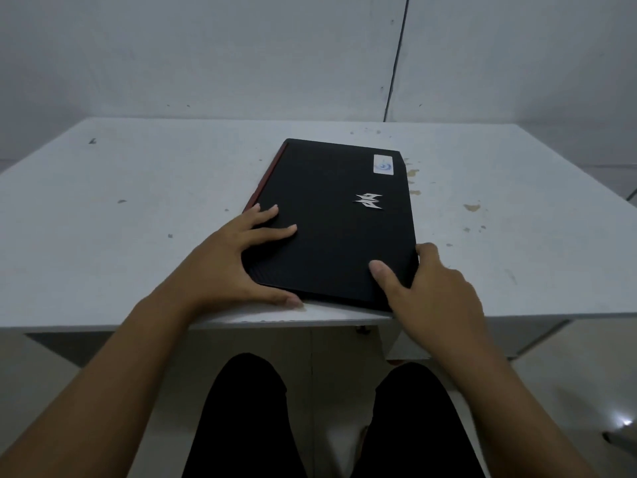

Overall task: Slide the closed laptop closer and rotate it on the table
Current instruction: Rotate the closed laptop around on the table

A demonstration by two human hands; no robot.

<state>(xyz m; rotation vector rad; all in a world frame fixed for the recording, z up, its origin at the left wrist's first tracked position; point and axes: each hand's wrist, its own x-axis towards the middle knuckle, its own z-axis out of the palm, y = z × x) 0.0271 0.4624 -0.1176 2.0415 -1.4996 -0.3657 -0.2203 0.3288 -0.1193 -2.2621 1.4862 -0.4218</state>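
A closed black laptop [331, 219] with a silver logo, a white sticker and a red left edge lies on the white table [138, 219], one short side at the table's near edge, turned slightly. My left hand [238, 260] grips its near left corner, fingers flat on the lid and thumb along the front edge. My right hand [427, 291] holds the near right corner, thumb on the lid, fingers wrapped around the right side.
The table is stained with brown spots to the right of the laptop. A white wall stands behind it, with a dark cable [396, 63] running down. My legs in black trousers [241, 419] are below the table's front edge.
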